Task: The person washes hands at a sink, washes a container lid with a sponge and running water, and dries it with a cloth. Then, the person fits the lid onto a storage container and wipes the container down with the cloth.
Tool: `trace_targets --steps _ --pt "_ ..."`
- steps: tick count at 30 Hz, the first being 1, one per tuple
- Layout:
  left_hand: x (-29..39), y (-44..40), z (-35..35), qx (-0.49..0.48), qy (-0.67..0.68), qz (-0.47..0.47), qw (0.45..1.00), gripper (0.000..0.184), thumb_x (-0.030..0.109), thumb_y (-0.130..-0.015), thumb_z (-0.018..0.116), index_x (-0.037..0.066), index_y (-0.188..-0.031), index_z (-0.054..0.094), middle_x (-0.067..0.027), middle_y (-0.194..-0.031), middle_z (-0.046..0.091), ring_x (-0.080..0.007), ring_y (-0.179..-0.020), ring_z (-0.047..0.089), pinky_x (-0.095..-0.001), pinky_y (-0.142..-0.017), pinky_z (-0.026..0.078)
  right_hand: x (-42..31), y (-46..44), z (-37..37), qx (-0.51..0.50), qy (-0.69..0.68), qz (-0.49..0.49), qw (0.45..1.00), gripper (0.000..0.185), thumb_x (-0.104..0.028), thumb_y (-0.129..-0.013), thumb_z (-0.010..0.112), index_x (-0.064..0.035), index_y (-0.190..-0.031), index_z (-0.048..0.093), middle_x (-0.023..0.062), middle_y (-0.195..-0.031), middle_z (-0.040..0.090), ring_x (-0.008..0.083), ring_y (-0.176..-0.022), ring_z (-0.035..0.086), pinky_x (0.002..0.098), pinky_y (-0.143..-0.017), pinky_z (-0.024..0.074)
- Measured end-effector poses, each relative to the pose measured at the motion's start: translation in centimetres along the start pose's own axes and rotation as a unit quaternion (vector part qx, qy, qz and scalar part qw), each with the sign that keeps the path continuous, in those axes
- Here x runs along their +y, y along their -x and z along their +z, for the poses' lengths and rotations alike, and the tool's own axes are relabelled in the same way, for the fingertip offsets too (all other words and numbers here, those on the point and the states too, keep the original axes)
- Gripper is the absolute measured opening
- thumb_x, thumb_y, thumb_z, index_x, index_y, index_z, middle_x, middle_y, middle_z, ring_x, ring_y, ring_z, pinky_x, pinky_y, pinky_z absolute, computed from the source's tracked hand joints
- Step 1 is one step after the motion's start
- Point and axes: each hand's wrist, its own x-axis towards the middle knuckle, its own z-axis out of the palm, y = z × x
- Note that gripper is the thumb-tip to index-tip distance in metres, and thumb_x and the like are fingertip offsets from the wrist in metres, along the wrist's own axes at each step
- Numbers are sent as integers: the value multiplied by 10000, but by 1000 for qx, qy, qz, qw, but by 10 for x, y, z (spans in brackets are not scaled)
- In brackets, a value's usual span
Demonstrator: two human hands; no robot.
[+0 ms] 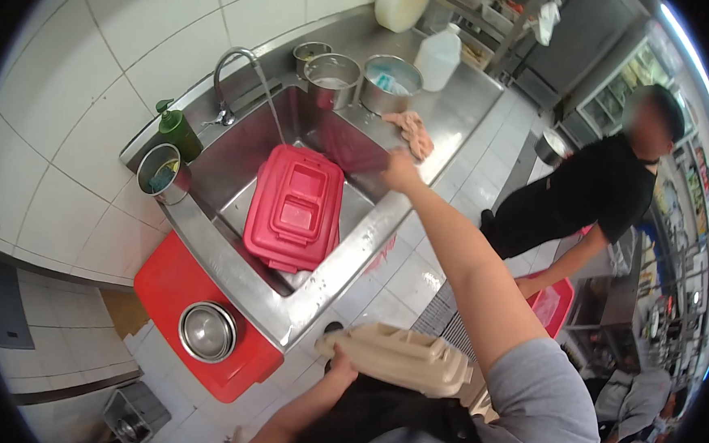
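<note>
My left hand (343, 364) is closed on the end of a beige plastic lid (399, 358), held against my dark apron. My right hand (404, 172) reaches over the sink's edge, right beside a crumpled peach-coloured cloth (413, 133) on the steel counter. Its fingers are small and blurred, so I cannot tell whether they touch the cloth. A red plastic lid (294, 206) with moulded recesses lies tilted in the steel sink (215, 172). From the curved tap (227, 80) a stream of water runs down at the lid's far end.
Metal pots (333, 82) and a pot of bluish contents (391, 84) stand behind the sink, near a white jug (439, 58). A green pump bottle (179, 134) is at the left. Steel bowls (207, 332) sit on a red surface (235, 381). A co-worker (592, 183) in black stands at right.
</note>
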Motion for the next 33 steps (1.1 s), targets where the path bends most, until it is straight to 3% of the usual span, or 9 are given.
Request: trace_targets --steps 6,8,9,11,14,17,24,30,33 --pt "9 18 -37 40 73 -74 994 677 572 -989 333 74 -1447 311 -159 -1428 433 -343 -1304 444 -544 -1072 385 71 -90 -6 96 -24 156 983 584 -198 -793 686 -39 -1312 469 214 -1285 538 389 -1164 541 446 -991 452" --pt "19 26 -43 51 55 -92 993 664 579 -983 348 108 -1450 316 -148 -1438 423 -350 -1310 432 -584 -1063 373 139 -136 35 119 331 -158 923 513 -191 -804 679 -55 -1272 522 223 -1287 533 391 -1170 536 436 -994 450" --pt "21 26 -48 57 57 -95 992 661 580 -979 362 124 -1455 313 -134 -1442 423 -353 -1306 436 -593 -1064 363 140 -150 54 112 323 -161 926 513 -191 -804 679 -55 -1272 522 223 -1287 533 391 -1170 536 436 -994 450" --pt "12 2 -57 55 57 -95 992 669 583 -976 368 122 -1457 309 -132 -1444 422 -350 -1308 435 -594 -1066 360 162 -154 79 46 -330 186 924 577 -292 -823 663 -84 -1339 510 236 -1253 580 348 -1190 549 422 -965 459" --pt "15 3 -61 9 46 -95 994 684 587 -973 378 107 -1455 312 -133 -1447 418 -346 -1311 433 -570 -1075 364 104 -102 32 21 82 117 989 393 -182 -847 624 -34 -1210 591 225 -1166 619 329 -1068 616 405 -904 483" --pt "21 10 -54 35 32 -38 998 687 585 -976 369 82 -1442 332 -138 -1446 417 -341 -1300 449 -527 -1070 393 102 -61 0 181 -106 154 966 325 -53 -806 631 -19 -1128 604 201 -1079 637 302 -918 649 359 -838 508" --pt "45 38 4 57 -128 -38 989 692 622 -974 298 122 -1449 354 -104 -1440 445 -326 -1288 468 -521 -1068 393 165 198 -91 279 -534 277 749 339 -41 -846 631 74 -1160 575 106 -1069 632 150 -962 610 273 -847 477" --pt "15 54 47 33 -255 -83 963 706 634 -974 172 150 -1420 428 -82 -1432 475 -305 -1310 455 -503 -1086 383 169 541 -48 476 -459 482 575 424 -216 -925 579 -7 -1292 541 36 -1160 630 126 -975 580 282 -878 461" --pt "-18 48 66 54 -303 -79 948 774 660 -955 103 138 -1437 411 -109 -1442 458 -327 -1312 449 -504 -1097 376 148 719 14 568 -435 601 356 458 -229 -945 548 -106 -1381 478 34 -1097 649 95 -728 561 230 -598 442"
